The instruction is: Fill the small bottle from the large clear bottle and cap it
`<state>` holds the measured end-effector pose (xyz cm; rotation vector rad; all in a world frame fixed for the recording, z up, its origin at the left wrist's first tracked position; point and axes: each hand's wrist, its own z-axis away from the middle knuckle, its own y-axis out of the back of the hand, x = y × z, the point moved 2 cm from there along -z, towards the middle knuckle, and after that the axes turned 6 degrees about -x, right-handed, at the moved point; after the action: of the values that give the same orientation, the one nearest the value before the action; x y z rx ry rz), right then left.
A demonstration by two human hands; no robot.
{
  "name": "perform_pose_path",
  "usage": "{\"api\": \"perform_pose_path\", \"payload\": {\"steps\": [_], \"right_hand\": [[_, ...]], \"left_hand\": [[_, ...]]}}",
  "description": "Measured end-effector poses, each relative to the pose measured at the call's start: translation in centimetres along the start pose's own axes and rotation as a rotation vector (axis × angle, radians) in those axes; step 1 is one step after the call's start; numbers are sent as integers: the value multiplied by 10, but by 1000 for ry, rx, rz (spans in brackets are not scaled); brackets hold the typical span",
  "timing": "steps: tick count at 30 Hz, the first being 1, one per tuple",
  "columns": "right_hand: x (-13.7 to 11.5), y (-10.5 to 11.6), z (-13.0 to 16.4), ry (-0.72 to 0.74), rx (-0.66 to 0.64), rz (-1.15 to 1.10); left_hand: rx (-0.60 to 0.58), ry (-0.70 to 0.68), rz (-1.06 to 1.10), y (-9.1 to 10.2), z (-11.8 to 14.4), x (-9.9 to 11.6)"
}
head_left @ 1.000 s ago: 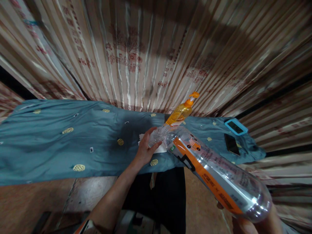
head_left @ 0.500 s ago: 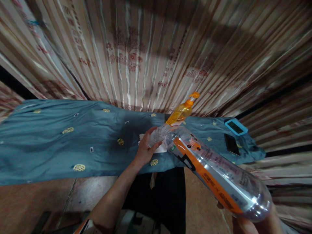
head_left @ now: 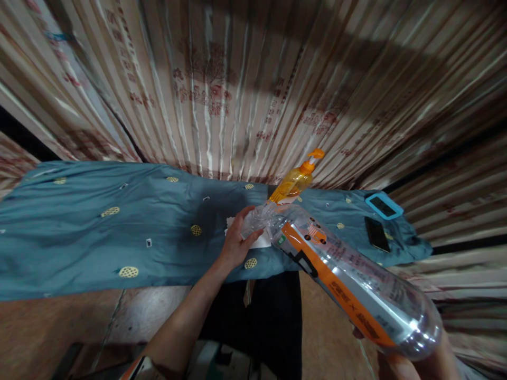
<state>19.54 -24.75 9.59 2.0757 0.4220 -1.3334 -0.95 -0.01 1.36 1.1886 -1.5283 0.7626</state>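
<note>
1. Holding a big clear plastic bottle [head_left: 348,279] at a slant, the person has its neck low over the near edge of the worktop [head_left: 79,232] and its base raised toward their own body, off the worktop's right end.
2. The left hand [head_left: 237,240] is curled around the bottle's neck, fingers and thumb closed on it where the cap would be; whether a cap is on, I cannot tell.
3. The right hand [head_left: 400,364] is under the base, mostly out of view; it appears to cup the bottom, but how far its fingers close around it is hidden.
4. The bottle looks empty or nearly so, so I judge it light. Its thin clear wall will likely dent under a hard squeeze, and the smooth sides and glossy orange label [head_left: 336,287] could slip in a damp palm.
5. The firmest places to grip are the stiff neck and the ribbed base, just where both hands are.
6. A white cloth or paper [head_left: 259,241] lies on the teal cover beneath the neck.
7. An orange pump bottle [head_left: 295,182] stands just behind, toward the far edge by the curtain [head_left: 237,79].
8. A dark phone [head_left: 376,234] and a blue-framed device [head_left: 383,205] lie near the right end, well apart from the hands.
</note>
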Motion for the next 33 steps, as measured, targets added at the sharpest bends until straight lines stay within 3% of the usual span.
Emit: {"api": "perform_pose_path", "payload": {"steps": [6, 12, 22, 33], "right_hand": [[-13, -6, -1, -147, 86, -101], [-11, -7, -3, -79, 101, -139], [-3, 0, -3, -88, 38, -49], [-4, -2, -1, -125, 80, -93]], "left_hand": [[1, -4, -7, 0, 0, 1], [1, -23, -2, 0, 0, -2], [3, -18, -3, 0, 0, 0], [-4, -41, -2, 0, 0, -1]]}}
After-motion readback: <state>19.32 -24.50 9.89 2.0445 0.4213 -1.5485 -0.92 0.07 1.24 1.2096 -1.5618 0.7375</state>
